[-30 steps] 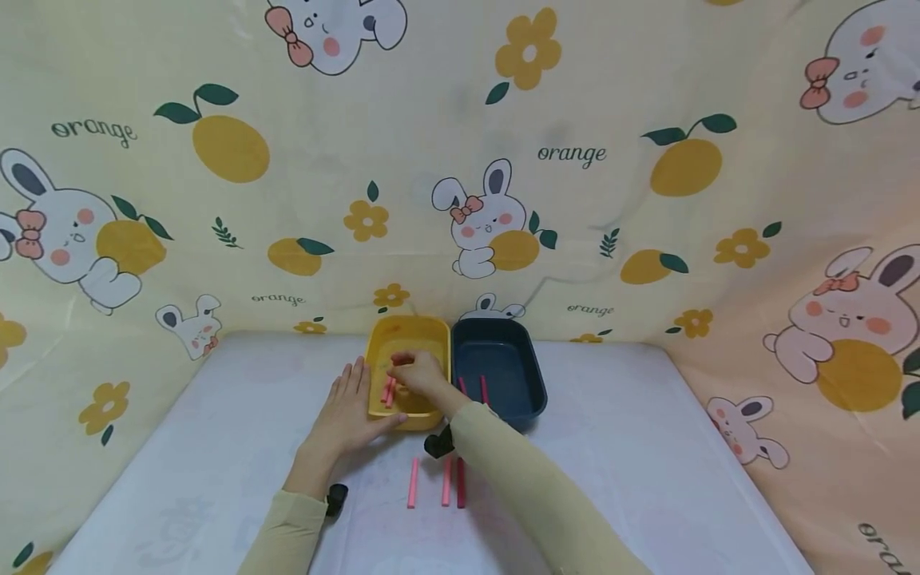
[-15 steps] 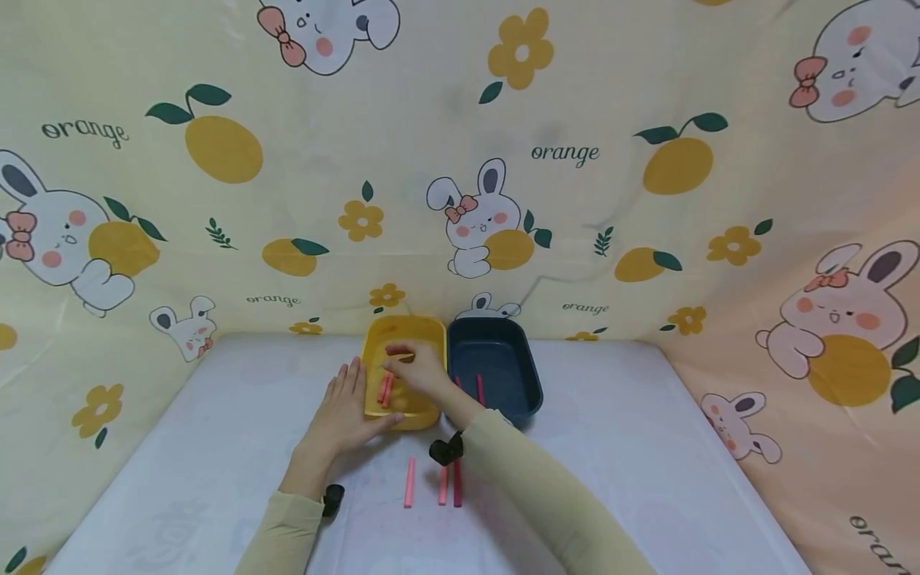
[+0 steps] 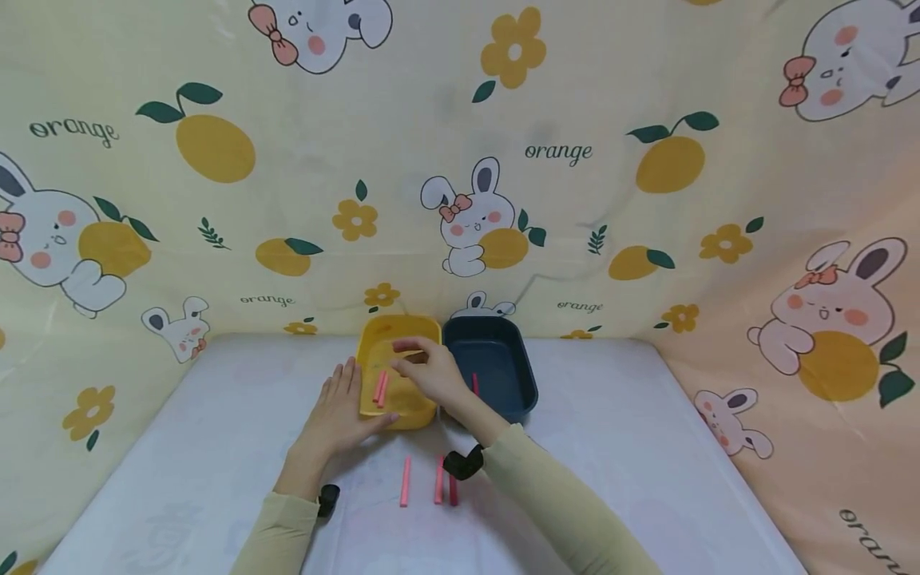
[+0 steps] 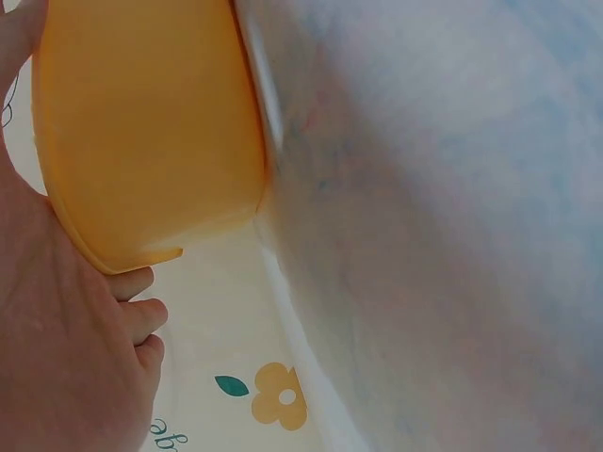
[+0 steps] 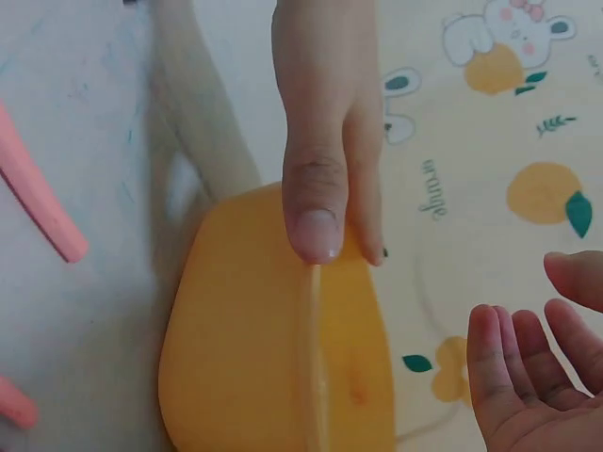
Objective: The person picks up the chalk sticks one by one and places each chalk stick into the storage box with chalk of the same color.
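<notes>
Over the yellow bin (image 3: 377, 342) hovers my right hand (image 3: 437, 379), thumb and fingers apart with nothing between them. My left hand (image 3: 332, 419) rests against the bin's near left corner, its fingers straight along the left side and the thumb on the front rim. Two pink sticks (image 3: 380, 389), chalk-like in shape, lie inside the bin. On the table in front are a light pink stick (image 3: 406, 481), another pink stick (image 3: 439, 480) and a darker red one (image 3: 454, 489). In the right wrist view my right fingers (image 5: 528, 377) are spread and bare.
A dark blue bin (image 3: 496, 359) stands directly right of the yellow one, with a red stick (image 3: 475, 384) in it; my right forearm hides part of this bin. The white table (image 3: 611, 471) meets a printed cloth backdrop (image 3: 402, 144) behind the bins.
My right hand has drawn back slightly to the right and its fingers have spread apart above the yellow bin. The left hand stays at the corner. The head view has shifted a little.
</notes>
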`<action>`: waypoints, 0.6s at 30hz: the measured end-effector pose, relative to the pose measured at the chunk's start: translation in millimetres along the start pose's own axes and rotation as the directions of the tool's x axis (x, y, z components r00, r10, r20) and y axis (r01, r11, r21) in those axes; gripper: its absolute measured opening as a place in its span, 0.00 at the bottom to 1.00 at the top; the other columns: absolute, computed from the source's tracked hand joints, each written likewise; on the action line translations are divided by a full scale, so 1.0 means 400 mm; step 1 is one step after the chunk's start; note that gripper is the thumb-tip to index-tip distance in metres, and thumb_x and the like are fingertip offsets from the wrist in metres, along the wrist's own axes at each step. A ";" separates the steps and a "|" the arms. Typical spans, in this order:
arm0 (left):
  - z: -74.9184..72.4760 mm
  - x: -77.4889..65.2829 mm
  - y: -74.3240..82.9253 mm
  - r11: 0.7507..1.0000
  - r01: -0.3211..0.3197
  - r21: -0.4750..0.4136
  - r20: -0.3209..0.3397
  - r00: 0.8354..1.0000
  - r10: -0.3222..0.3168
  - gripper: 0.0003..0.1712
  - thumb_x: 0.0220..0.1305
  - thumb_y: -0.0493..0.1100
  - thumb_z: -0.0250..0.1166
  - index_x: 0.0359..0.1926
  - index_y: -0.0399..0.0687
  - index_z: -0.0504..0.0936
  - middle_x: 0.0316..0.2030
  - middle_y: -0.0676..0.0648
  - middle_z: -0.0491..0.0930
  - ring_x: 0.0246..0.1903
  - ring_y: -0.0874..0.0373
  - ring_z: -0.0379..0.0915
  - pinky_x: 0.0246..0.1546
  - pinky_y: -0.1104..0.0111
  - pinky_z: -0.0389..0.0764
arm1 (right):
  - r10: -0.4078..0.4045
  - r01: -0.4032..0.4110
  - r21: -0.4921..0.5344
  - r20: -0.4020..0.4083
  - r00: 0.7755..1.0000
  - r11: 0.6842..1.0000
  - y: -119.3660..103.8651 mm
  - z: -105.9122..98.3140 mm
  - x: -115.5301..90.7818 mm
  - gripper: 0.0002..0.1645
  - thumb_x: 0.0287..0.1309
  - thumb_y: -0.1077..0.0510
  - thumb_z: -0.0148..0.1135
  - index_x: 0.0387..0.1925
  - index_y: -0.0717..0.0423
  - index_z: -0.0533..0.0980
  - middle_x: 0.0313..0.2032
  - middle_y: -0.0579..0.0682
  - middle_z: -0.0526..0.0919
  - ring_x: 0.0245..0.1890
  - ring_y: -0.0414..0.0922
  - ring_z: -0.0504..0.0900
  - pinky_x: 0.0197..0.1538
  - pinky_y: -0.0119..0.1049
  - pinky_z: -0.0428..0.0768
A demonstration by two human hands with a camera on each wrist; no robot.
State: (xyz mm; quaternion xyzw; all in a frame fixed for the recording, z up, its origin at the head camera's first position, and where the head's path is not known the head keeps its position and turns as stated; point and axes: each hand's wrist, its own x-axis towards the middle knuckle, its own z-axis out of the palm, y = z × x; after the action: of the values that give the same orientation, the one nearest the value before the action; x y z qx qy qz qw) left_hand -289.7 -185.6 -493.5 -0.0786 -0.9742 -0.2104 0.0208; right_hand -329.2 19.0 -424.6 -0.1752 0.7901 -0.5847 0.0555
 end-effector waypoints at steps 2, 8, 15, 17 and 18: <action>0.001 0.002 -0.003 1.000 -0.005 0.001 -0.006 1.000 0.005 0.74 0.60 0.82 0.59 0.80 0.26 0.44 0.82 0.31 0.38 0.80 0.32 0.33 0.79 0.41 0.41 | -0.023 0.023 0.006 -0.006 1.000 1.000 -0.002 -0.009 -0.013 0.18 0.68 0.56 0.69 0.58 0.50 0.82 0.55 0.48 0.86 0.47 0.44 0.87 0.54 0.41 0.86; 0.000 0.004 0.000 1.000 -0.001 0.000 0.001 1.000 0.001 0.75 0.59 0.83 0.58 0.80 0.26 0.43 0.82 0.30 0.37 0.80 0.32 0.33 0.79 0.42 0.41 | -0.050 0.050 -0.001 -0.021 0.999 0.999 0.008 -0.035 -0.056 0.18 0.68 0.57 0.69 0.58 0.52 0.82 0.54 0.48 0.85 0.49 0.46 0.87 0.52 0.40 0.87; -0.003 0.002 0.005 1.000 0.016 0.005 0.002 1.000 -0.016 0.74 0.60 0.81 0.60 0.80 0.26 0.43 0.82 0.30 0.38 0.80 0.32 0.33 0.80 0.42 0.41 | -0.054 0.054 -0.058 -0.002 0.999 0.997 0.032 -0.059 -0.104 0.19 0.70 0.53 0.68 0.59 0.51 0.80 0.57 0.54 0.84 0.49 0.47 0.84 0.50 0.36 0.87; -0.004 0.000 0.007 1.000 0.017 0.003 0.004 1.000 -0.017 0.74 0.60 0.81 0.60 0.80 0.26 0.43 0.81 0.30 0.38 0.80 0.32 0.33 0.79 0.42 0.41 | -0.052 0.051 -0.065 -0.004 0.999 0.997 0.039 -0.062 -0.117 0.19 0.69 0.53 0.68 0.59 0.50 0.80 0.56 0.53 0.84 0.49 0.47 0.84 0.48 0.33 0.86; -0.004 0.000 0.008 1.000 0.019 0.003 0.005 1.000 -0.019 0.74 0.60 0.81 0.60 0.79 0.25 0.43 0.81 0.30 0.37 0.80 0.32 0.33 0.79 0.42 0.41 | -0.046 0.045 -0.067 -0.006 0.999 0.997 0.041 -0.064 -0.123 0.19 0.69 0.52 0.68 0.59 0.49 0.81 0.55 0.52 0.85 0.49 0.46 0.83 0.47 0.32 0.86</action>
State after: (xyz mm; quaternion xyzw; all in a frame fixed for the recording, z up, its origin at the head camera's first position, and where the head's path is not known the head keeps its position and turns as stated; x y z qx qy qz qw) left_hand -289.2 -183.2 -490.6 -0.0699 -0.9753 -0.2089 0.0167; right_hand -294.2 63.1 -438.1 -0.1928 0.8053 -0.5597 0.0333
